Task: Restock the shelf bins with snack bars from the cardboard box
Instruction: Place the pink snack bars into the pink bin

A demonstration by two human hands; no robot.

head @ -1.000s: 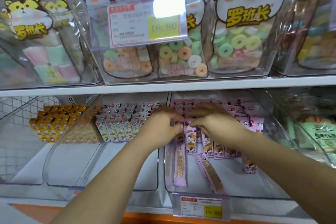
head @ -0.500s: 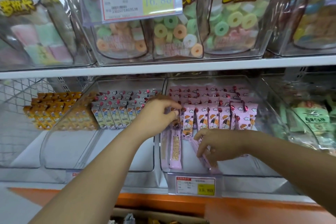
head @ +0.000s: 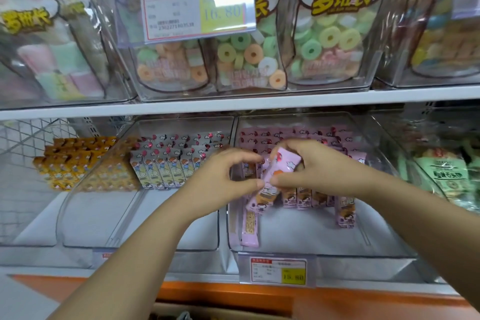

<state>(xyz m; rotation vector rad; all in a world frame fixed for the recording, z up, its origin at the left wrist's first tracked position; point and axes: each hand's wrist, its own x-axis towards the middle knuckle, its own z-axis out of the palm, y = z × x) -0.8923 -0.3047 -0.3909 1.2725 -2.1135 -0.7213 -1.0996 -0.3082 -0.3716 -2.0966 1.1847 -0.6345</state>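
Note:
A clear shelf bin (head: pixel 306 252) holds rows of upright pink snack bars (head: pixel 298 196). My right hand (head: pixel 319 169) grips one pink bar (head: pixel 275 176) tilted above the front row. My left hand (head: pixel 220 179) pinches the same bar's lower left side with thumb and fingertips. Another pink bar (head: pixel 250 228) lies flat at the bin's front left. A strip of the cardboard box (head: pixel 207 313) shows at the bottom edge.
The neighbouring clear bin (head: pixel 145 247) holds white-and-blue bars (head: pixel 166 163); a wire basket with orange bars (head: pixel 70 161) is further left. Green packets (head: pixel 446 176) fill the right bin. Bags of ring candy (head: pixel 249 57) stand on the upper shelf. A price tag (head: pixel 278 270) hangs below.
My right hand picked a pink bar off the bin floor and raised it to the front row. My left hand moved right and now pinches that bar too.

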